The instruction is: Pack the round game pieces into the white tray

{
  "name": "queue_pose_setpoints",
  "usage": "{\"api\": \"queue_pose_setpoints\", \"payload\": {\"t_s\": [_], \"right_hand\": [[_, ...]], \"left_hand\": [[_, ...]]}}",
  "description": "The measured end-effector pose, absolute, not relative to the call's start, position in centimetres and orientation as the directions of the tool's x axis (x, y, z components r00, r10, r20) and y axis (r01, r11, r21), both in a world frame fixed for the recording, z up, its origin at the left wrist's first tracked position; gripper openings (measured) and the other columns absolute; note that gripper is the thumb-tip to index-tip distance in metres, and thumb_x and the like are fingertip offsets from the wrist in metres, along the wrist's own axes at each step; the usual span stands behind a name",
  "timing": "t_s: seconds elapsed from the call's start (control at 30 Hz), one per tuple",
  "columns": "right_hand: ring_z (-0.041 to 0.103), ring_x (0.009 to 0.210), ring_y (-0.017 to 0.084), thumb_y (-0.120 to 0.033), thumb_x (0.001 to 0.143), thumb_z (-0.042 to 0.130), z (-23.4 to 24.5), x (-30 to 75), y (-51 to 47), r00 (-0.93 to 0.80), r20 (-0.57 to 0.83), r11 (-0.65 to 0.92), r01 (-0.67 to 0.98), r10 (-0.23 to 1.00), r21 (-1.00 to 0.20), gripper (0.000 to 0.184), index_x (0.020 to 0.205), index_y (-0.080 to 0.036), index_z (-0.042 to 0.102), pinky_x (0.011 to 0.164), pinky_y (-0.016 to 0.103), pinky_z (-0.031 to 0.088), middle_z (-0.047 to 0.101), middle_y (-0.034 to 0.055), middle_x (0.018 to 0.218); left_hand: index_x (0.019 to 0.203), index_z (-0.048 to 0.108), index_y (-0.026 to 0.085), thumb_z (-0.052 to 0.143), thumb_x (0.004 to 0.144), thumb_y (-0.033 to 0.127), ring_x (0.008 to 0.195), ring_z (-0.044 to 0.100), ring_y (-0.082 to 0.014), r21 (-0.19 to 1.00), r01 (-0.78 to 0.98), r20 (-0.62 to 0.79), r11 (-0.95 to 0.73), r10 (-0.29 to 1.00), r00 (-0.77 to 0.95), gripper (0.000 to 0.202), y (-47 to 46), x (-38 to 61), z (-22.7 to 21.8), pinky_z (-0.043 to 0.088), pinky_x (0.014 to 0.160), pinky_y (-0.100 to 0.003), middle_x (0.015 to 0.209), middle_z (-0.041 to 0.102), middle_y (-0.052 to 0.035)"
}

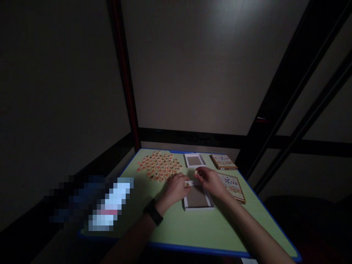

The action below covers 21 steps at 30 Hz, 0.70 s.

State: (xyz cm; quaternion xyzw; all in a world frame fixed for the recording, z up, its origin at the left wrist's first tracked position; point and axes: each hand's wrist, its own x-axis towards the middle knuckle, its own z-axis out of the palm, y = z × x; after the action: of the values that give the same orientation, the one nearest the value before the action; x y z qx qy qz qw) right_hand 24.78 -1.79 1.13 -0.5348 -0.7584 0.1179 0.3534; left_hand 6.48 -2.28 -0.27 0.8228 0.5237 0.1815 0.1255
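Observation:
My left hand (pixel 176 187), with a dark band on its wrist, pinches a round, pale xiangqi piece (pixel 187 184) at the far left corner of the near white open box (pixel 199 209). Between the fingertips of my right hand (pixel 211 180) is another xiangqi piece (pixel 196 172), tilted above the box's far edge. The brown bottom of that box shows, partly covered by my hands. Left of them spreads a flat cluster of xiangqi pieces (pixel 161 167) with red and dark characters, lying on the table.
A second white open box (pixel 184 161) stands at the back of the green, blue-edged table (pixel 176 231). On the right lie a printed box (pixel 224 161) and a printed lid (pixel 235 187), the lid partly behind my right hand. Walls close in behind and at left. A blurred bright patch covers the left edge.

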Motion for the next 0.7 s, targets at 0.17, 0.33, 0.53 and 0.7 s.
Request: {"api": "queue_pose_setpoints", "payload": {"t_s": [0.17, 0.33, 0.53, 0.7], "right_hand": [[0.068, 0.067, 0.020, -0.034, 0.085, 0.060, 0.5, 23.8, -2.3, -0.187, 0.361, 0.388, 0.665, 0.914, -0.639, 0.021, 0.094, -0.016, 0.069, 0.065, 0.030, 0.050, 0.074, 0.0063, 0.077], [0.070, 0.072, 0.021, -0.040, 0.085, 0.060, -0.5, 22.5, -2.6, -0.194, 0.298, 0.355, 0.555, 0.935, -0.753, 0.025, 0.092, -0.017, 0.068, 0.065, 0.029, 0.052, 0.075, 0.0060, 0.083], [0.071, 0.078, 0.021, -0.039, 0.084, 0.060, -1.0, 21.9, -2.7, -0.219, 0.303, 0.374, 0.519, 0.927, -0.769, 0.024, 0.090, -0.018, 0.069, 0.072, 0.031, 0.054, 0.075, 0.0065, 0.089], [0.070, 0.077, 0.021, -0.040, 0.083, 0.061, -1.1, 22.1, -2.5, -0.207, 0.291, 0.357, 0.500, 0.934, -0.789, 0.027, 0.093, -0.017, 0.069, 0.071, 0.031, 0.054, 0.075, 0.0070, 0.086]], "left_hand": [[0.100, 0.070, 0.020, 0.061, 0.079, 0.021, 0.100, 0.064, -0.0215, 0.413, 0.803, 0.213, -0.429, 0.903, 0.372, 0.022, -2.0, 6.0, -1.4, 0.049, 0.090, -0.031, 0.103, 0.069, -0.0058], [0.100, 0.068, 0.019, 0.059, 0.081, 0.022, 0.097, 0.064, -0.0228, 0.376, 0.813, 0.253, -0.444, 0.893, 0.371, 0.021, -1.8, 5.9, -2.5, 0.049, 0.088, -0.032, 0.102, 0.069, -0.0074], [0.100, 0.067, 0.020, 0.057, 0.081, 0.017, 0.098, 0.063, -0.0207, 0.414, 0.759, 0.290, -0.502, 0.863, 0.413, 0.021, -1.6, 5.6, -2.8, 0.048, 0.089, -0.030, 0.101, 0.069, -0.0060], [0.094, 0.067, 0.019, 0.059, 0.080, 0.015, 0.096, 0.063, -0.0198, 0.435, 0.754, 0.273, -0.493, 0.870, 0.411, 0.017, -1.7, 5.4, -2.3, 0.048, 0.088, -0.029, 0.097, 0.069, -0.0056]]}}
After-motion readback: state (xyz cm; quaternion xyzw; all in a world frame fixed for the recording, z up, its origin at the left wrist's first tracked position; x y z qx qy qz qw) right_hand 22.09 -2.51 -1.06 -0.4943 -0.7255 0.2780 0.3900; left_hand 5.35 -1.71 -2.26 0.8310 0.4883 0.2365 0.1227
